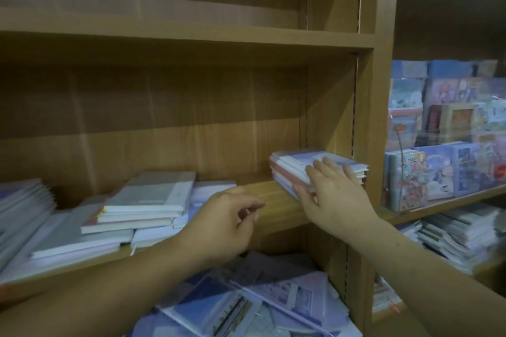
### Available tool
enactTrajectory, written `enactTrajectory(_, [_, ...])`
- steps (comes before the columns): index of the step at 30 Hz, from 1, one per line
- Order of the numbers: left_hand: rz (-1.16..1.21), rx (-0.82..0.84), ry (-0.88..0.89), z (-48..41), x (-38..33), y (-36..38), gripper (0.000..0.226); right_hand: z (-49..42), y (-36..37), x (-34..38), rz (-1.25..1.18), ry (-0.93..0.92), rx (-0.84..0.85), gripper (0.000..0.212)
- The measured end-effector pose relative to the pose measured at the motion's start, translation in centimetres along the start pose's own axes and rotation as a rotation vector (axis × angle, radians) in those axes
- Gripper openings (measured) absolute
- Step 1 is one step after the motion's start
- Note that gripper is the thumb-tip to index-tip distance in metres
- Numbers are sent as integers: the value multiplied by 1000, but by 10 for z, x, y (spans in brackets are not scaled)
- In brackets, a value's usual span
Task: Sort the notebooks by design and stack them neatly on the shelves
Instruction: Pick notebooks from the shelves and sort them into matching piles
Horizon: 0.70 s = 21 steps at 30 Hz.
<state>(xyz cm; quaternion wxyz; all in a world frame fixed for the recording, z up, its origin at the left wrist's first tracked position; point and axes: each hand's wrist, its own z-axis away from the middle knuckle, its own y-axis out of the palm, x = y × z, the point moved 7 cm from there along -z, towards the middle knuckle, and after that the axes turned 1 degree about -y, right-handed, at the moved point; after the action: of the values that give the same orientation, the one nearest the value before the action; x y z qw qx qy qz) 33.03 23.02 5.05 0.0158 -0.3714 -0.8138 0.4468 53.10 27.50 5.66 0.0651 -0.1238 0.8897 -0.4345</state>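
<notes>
The right hand (pixel 331 194) lies flat and spread on a small stack of notebooks (pixel 294 165) at the right end of the middle shelf (pixel 273 200) — fingers straight on the top cover, thumb against the stack's front edge. The left hand (pixel 227 224) hangs in front of the shelf edge, fingers loosely curled, holding nothing (a looser pile of notebooks (pixel 142 200) lies farther left on the same shelf).

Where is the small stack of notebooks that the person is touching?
In the head view the stack lies at the right end of the middle shelf, next to the wooden upright, under the right hand. Messier notebooks lie to its left.
</notes>
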Motion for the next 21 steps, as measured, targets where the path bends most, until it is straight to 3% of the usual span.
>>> enactTrajectory(3, [-107,-29,19,28,28,-40,20,8,-13,44,-128,-130,-152,49])
enactTrajectory(5, [-224,-99,-31,39,53,-75,20,7,-11,78,-259,-152,-137,45])
enactTrajectory(8, [-387,-163,-315,54,105,-121,27,-7,16,122,-468,-115,127,55])
enactTrajectory(10, [-373,-131,-562,71,138,-136,40,-17,34,137,-595,-25,274,67])
enactTrajectory(12, [-296,-101,-683,84,157,-138,48,-24,51,143,-700,91,387,79])
enactTrajectory(18, [-188,-83,-825,78,178,-148,67,-37,72,140,-567,192,488,90])
enactTrajectory(21, [-143,-26,-852,66,174,-146,66,-38,72,135,-571,199,480,90])
